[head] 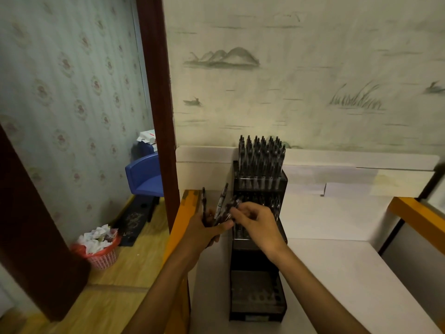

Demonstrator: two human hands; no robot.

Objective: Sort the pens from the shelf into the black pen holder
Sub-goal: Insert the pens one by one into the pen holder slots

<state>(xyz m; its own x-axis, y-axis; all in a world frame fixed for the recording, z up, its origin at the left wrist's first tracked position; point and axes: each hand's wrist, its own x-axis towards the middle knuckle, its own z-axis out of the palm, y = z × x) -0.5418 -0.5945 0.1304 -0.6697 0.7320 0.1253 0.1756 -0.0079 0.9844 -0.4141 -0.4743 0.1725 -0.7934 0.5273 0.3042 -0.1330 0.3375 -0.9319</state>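
Note:
A tiered black pen holder (257,307) stands on the white shelf top (349,273). Its back tier is packed with several dark pens (261,156); the middle tier holds some more, and the front tier shows only bare holes. My left hand (207,231) grips a loose bundle of pens (220,204) just left of the holder, their tips pointing up. My right hand (256,224) is over the middle tier, its fingertips pinched on one pen from that bundle.
An orange edge (178,227) runs along the shelf's left side, with a dark wooden post (159,92) behind it. On the floor to the left are a pink waste basket (101,251) and a blue chair (144,174). An orange rail (416,213) lies at right.

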